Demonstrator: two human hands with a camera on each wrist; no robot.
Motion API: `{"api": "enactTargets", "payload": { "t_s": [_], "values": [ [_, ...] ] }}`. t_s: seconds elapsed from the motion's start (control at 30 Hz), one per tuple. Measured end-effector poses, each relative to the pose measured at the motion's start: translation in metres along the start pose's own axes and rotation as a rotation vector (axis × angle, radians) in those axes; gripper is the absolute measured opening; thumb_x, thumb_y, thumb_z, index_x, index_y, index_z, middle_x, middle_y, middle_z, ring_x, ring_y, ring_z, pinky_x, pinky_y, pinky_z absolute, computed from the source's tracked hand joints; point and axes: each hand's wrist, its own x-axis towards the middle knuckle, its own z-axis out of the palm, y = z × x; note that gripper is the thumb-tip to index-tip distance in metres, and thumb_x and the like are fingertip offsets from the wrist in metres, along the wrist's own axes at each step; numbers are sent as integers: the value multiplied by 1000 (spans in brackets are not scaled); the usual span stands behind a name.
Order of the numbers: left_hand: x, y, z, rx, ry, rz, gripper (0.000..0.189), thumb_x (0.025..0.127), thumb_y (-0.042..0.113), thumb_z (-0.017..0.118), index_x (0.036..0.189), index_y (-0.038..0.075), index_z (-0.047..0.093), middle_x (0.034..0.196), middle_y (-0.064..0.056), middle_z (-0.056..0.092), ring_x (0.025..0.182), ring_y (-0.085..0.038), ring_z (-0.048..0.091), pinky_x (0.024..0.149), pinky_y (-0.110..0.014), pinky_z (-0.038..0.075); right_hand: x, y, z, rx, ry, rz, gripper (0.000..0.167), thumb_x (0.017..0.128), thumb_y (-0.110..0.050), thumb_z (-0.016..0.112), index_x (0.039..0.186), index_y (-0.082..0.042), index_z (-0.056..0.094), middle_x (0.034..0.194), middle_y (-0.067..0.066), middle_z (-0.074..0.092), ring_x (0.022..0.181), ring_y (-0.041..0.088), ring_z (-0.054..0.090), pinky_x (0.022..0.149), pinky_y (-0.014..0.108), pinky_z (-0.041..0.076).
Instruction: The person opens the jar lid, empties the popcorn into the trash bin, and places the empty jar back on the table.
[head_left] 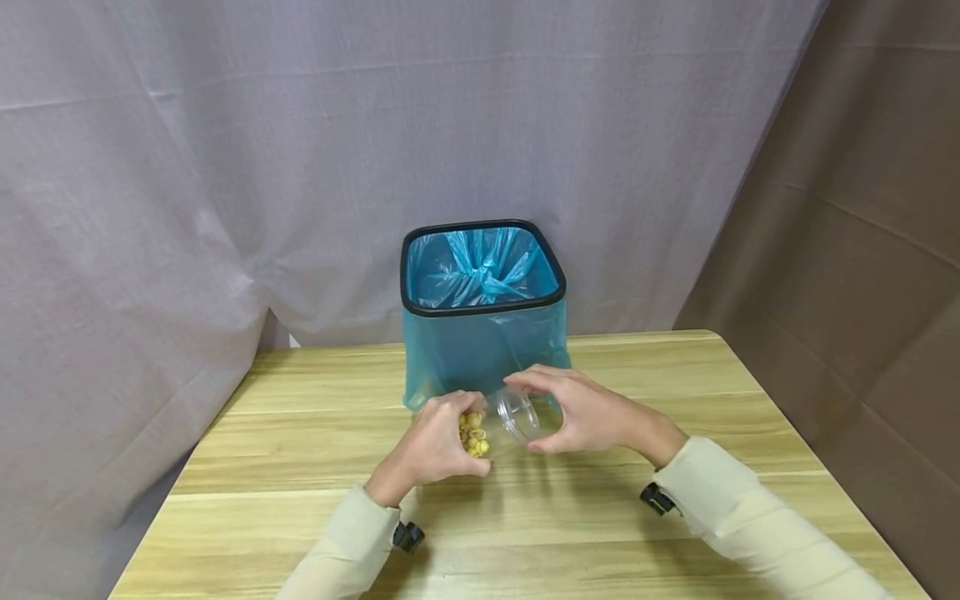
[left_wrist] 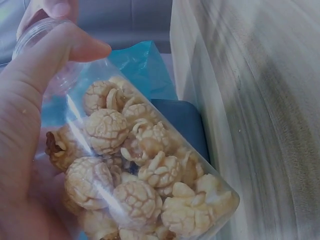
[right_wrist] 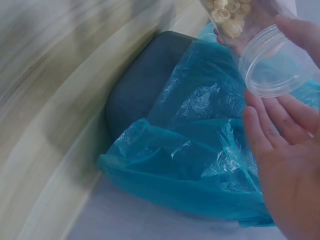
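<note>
A clear plastic jar (left_wrist: 150,165) lies tilted on its side, with caramel popcorn (left_wrist: 137,200) gathered toward its base. My left hand (head_left: 446,437) grips the jar's body, the thumb along one side. The jar's bare threaded mouth (head_left: 517,414) points right, toward my right hand (head_left: 581,410). That hand curves loosely around the mouth, thumb and fingers apart; in the right wrist view its fingers (right_wrist: 280,117) are fairly straight beside the rim. Whether any fingertip touches the rim, I cannot tell. No lid is visible.
Just behind the hands stands a bin (head_left: 483,350) with a black rim and a blue bag (head_left: 487,275) lining it and hanging over its outside. It sits on a wood-grain table (head_left: 315,467). A grey curtain (head_left: 300,167) hangs behind, and a brown one (head_left: 847,208) at right.
</note>
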Motion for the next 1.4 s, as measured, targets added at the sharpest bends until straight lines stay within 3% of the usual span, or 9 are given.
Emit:
{"api": "enactTargets", "payload": {
  "t_s": [0.13, 0.23, 0.43, 0.73, 0.9, 1.17, 1.4],
  "values": [
    [0, -1, -1, -4, -1, -2, 63, 62, 28, 92, 118, 10, 69, 100, -2, 71, 86, -9, 61, 74, -22, 53, 0, -1, -1, -9, -2, -30, 91, 78, -25, 94, 154, -7, 49, 147, 3, 61, 131, 22, 62, 107, 47, 56],
    [0, -1, -1, -3, 1, -3, 63, 62, 27, 93, 118, 10, 69, 99, 0, 69, 86, -9, 61, 74, -22, 53, -1, -3, -2, -15, 3, -4, 94, 78, -34, 94, 156, -7, 48, 149, 3, 60, 134, 23, 60, 110, 49, 54],
    [-1, -2, 0, -4, 6, -9, 62, 61, 28, 94, 115, 12, 69, 97, 2, 68, 84, -9, 59, 72, -21, 52, -2, -5, 0, 7, 46, 108, 89, 82, -55, 86, 150, -6, 55, 136, 1, 68, 124, 21, 66, 107, 54, 54],
    [-1, -2, 1, 1, 7, -8, 60, 60, 29, 93, 112, 13, 68, 92, 2, 66, 81, -8, 57, 68, -20, 50, -3, -4, 5, 44, 36, 196, 78, 87, -59, 80, 142, -8, 61, 125, 0, 72, 113, 17, 70, 100, 43, 59],
    [0, -1, 1, 7, 7, -4, 61, 61, 29, 93, 114, 13, 69, 93, 2, 66, 81, -8, 58, 68, -20, 50, -4, -3, 6, 58, 32, 188, 73, 87, -57, 80, 139, -9, 62, 128, 2, 71, 113, 17, 70, 99, 40, 59],
    [0, 0, 0, 5, 0, 0, 60, 61, 29, 92, 114, 12, 69, 93, 2, 66, 81, -8, 58, 67, -19, 51, -4, -3, 4, 47, 22, 145, 73, 84, -45, 88, 143, -13, 59, 131, 1, 69, 118, 21, 69, 102, 46, 58],
    [0, 1, 1, 11, 4, 7, 60, 60, 29, 92, 113, 12, 69, 95, 2, 67, 82, -8, 59, 69, -19, 51, -4, -4, 1, -8, 31, 38, 82, 79, -32, 93, 149, -9, 55, 137, -1, 66, 124, 18, 66, 105, 47, 57]
  ]
}}
